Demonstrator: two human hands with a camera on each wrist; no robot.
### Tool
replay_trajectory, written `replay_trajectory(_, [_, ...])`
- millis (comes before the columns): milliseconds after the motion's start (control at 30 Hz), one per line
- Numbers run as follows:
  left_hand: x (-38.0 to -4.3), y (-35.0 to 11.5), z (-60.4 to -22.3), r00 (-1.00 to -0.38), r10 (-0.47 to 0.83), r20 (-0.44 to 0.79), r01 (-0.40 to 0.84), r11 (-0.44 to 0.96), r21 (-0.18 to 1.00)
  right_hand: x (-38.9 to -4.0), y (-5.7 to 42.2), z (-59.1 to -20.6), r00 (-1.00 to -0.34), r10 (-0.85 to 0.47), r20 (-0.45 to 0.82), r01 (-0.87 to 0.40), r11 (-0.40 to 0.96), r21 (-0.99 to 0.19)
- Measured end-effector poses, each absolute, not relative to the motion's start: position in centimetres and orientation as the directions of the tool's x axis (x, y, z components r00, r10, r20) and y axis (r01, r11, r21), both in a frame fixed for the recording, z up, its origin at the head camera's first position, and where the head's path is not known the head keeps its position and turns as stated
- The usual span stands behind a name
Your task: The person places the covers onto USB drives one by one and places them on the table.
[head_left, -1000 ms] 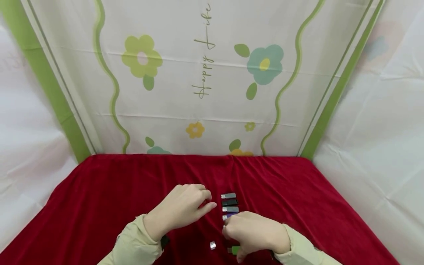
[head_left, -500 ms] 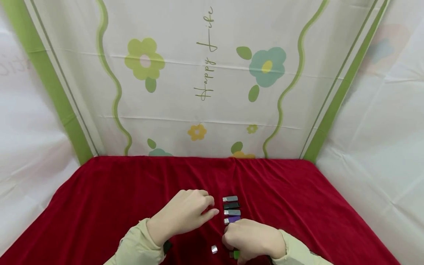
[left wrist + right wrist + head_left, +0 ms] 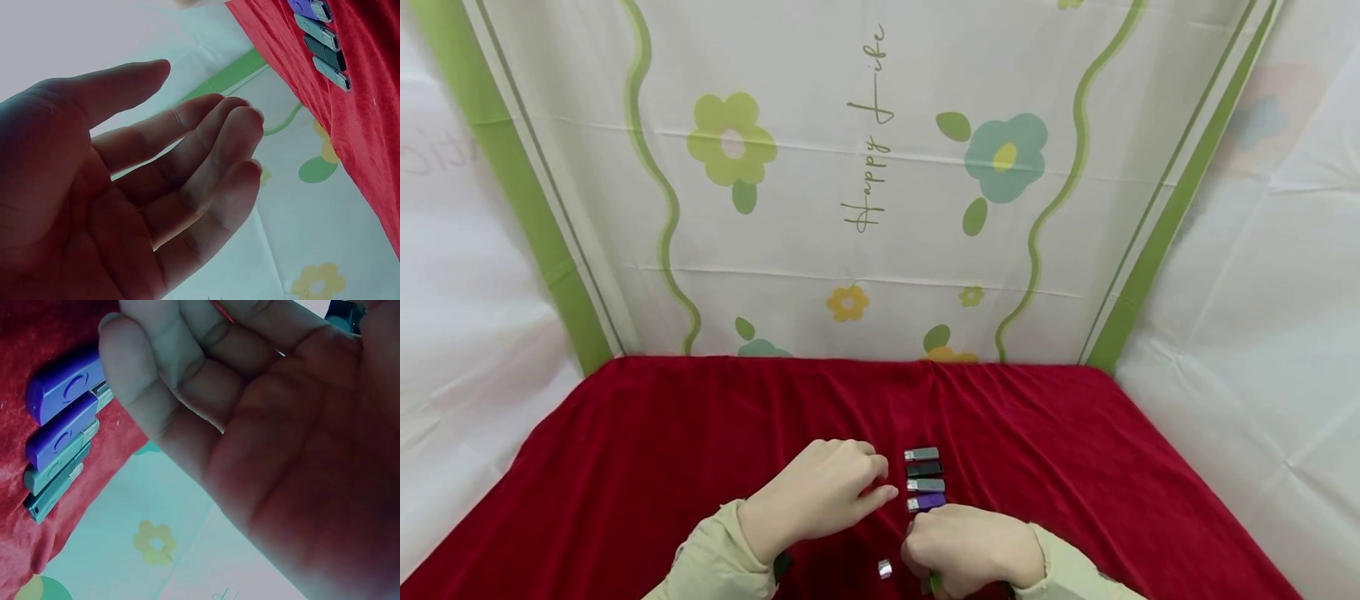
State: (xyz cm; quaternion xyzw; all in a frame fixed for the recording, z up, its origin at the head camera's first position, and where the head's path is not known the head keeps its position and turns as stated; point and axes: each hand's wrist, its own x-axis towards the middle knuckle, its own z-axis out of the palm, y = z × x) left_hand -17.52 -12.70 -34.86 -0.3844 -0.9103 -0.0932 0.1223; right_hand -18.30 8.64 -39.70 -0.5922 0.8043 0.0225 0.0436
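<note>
Several USB sticks lie in a row on the red cloth: a grey stick, a black stick, another grey stick and a purple stick. The right wrist view shows a second purple stick beside these, mostly covered by my hand in the head view. My right hand is at the near end of the row, fingers curled, pinching a green USB stick that it largely hides. Left of the row, my left hand hovers with loosely bent fingers and holds nothing.
A small shiny silver piece lies on the red cloth between the hands. White fabric walls with printed flowers rise at the back and both sides.
My right hand has closed in on the green USB stick, which is now turned and more hidden. The left hand has barely moved. The head view has tilted up slightly.
</note>
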Motion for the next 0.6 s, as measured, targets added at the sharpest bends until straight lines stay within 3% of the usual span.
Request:
replay_trajectory(333, [-17.35,-12.56,-34.97,-0.676,0.68,0.284,0.724,0.685,0.082,-18.26,8.75,-40.01,-0.345,-0.933,-0.1,-0.938,0.34,0.069])
replay_trajectory(600, [-17.48,-12.44,-35.2,-0.681,0.684,0.262,0.721,0.688,0.077,-18.37,8.93,-39.96,-0.302,-0.951,-0.065,-0.949,0.293,0.121])
